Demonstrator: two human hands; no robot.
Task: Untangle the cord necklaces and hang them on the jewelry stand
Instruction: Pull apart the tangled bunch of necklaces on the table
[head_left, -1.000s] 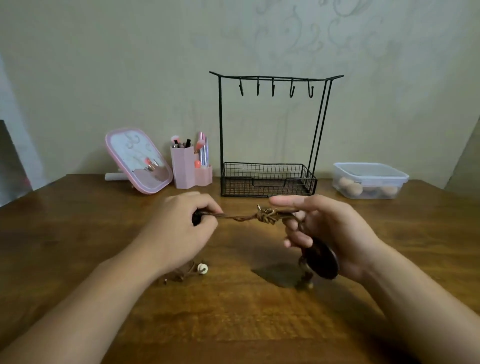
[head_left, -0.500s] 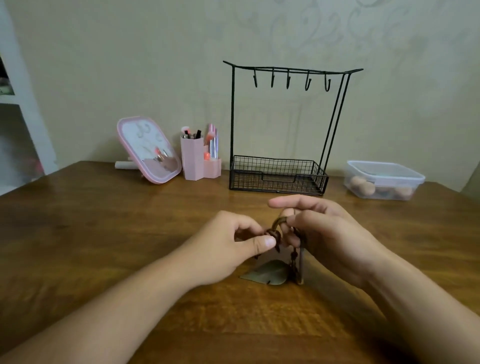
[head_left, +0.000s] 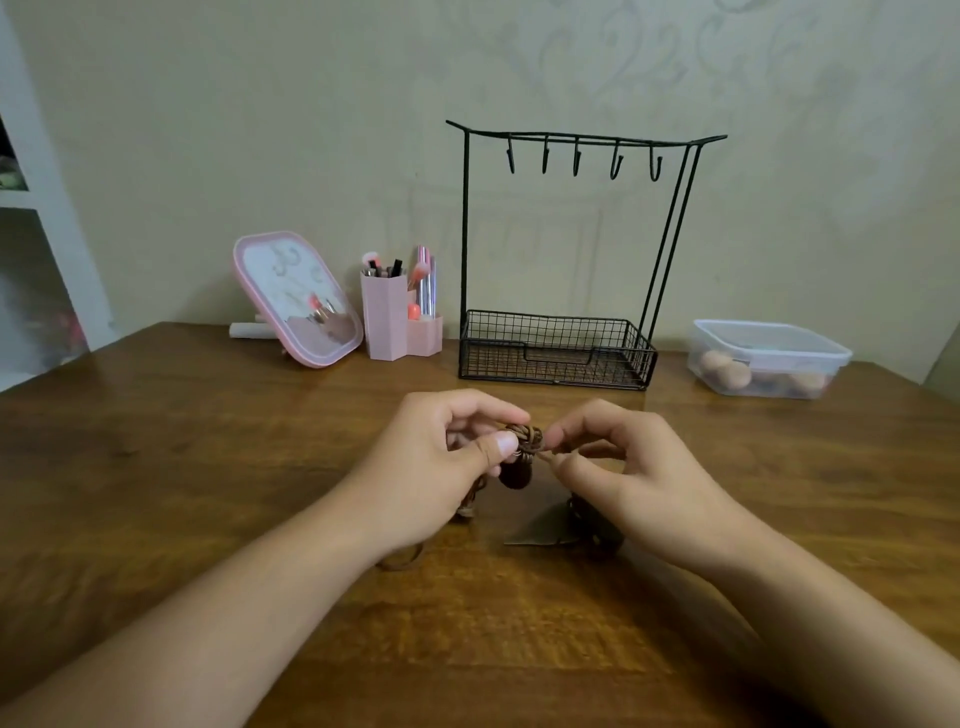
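The table (head_left: 208, 467) spans the whole view, wood-grained and dark. At its far edge the stand (head_left: 571, 249) rises against the wall, a black wire frame with five bare hooks over a mesh basket; nothing hangs there yet. Left of it lean a pink mirror (head_left: 296, 299) and a pink brush holder (head_left: 387, 317); right of it sits a clear lidded box (head_left: 769, 358).

Near the middle of the table both hands are raised just above the wood, close together. The left hand (head_left: 431, 467) pinches the knot (head_left: 524, 439) of brown cords between thumb and forefinger. The right hand (head_left: 634, 467) has its fingers curled and pinches a strand leading out of the same knot. A dark round pendant (head_left: 515, 475) hangs just below the knot, and more cord (head_left: 400, 558) trails on the table under the left wrist; what lies beneath the right palm is too shadowed to make out, possibly a second pendant.

The step looks like loosening the tangle, still early. It would go best by holding the knot steady with the left hand and easing the strand slack rather than pulling it taut, which would likely tighten it. Work one loop free at a time, letting the pendant hang clear.
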